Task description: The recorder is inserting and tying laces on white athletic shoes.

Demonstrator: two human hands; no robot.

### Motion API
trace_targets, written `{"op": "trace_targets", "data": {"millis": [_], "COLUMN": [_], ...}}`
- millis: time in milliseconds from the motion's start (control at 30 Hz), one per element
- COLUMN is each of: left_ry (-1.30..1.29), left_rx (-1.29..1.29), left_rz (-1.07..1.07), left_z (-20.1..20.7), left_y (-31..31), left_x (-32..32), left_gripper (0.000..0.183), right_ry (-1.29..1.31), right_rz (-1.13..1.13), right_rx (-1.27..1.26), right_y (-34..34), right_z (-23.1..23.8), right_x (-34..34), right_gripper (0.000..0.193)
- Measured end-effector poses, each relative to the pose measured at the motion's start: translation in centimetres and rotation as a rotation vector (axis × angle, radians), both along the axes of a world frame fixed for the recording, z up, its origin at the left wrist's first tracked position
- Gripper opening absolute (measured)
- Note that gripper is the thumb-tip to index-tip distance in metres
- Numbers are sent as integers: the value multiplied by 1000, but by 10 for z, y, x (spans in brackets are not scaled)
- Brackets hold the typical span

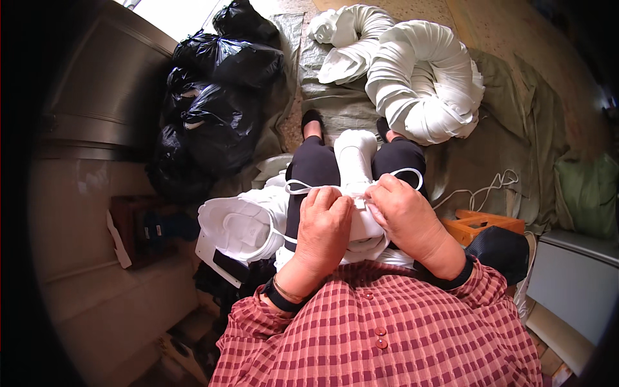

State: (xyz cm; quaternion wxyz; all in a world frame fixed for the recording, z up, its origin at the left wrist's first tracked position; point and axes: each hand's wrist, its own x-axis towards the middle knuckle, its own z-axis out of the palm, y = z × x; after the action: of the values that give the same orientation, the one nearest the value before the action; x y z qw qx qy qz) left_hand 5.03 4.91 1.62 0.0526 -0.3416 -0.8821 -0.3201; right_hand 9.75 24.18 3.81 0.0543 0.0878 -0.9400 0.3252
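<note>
A white shoe upper [356, 158] lies between my thighs, its toe pointing away from me. Both hands are over its lacing area. My left hand [320, 219] is closed, fingertips pinching the white shoelace [298, 188] at the left side of the eyelets. From the other side my right hand [409, 216] pinches the lace too, thumb and forefinger close to the tongue. Lace loops stick out past both hands. The exact spot where the fingertips meet the lace is partly hidden. Beside my left thigh rests a nested stack of white shoe uppers [240, 227], its opening facing me.
Black plastic bags [222, 97] are heaped at the far left. Ring-shaped stacks of white nested pieces [425, 80] lie on a green-grey cloth [516, 129] ahead. A wooden stool [483, 224] and a grey box [574, 277] stand to the right, with a white cord [477, 191] nearby.
</note>
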Motion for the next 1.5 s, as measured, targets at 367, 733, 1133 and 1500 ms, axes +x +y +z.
{"op": "trace_targets", "data": {"millis": [367,733,1133,1500], "left_ry": [-17,-53,-890,-774], "left_rx": [-36,52,721,1568], "left_rz": [20,-21,155,-98], "left_z": [-2,-5,22,115], "left_y": [2,3,19,-75], "left_x": [5,3,-58,-127], "left_gripper": [12,16,10,14], "right_ry": [-57,-72,-54,51], "right_rz": [81,103,-78,-104], "right_rx": [52,32,-224,35], "right_y": [5,12,12,-11], "right_z": [-1,4,19,-4], "right_x": [-5,-9,19,8], "right_gripper": [13,12,27,13]}}
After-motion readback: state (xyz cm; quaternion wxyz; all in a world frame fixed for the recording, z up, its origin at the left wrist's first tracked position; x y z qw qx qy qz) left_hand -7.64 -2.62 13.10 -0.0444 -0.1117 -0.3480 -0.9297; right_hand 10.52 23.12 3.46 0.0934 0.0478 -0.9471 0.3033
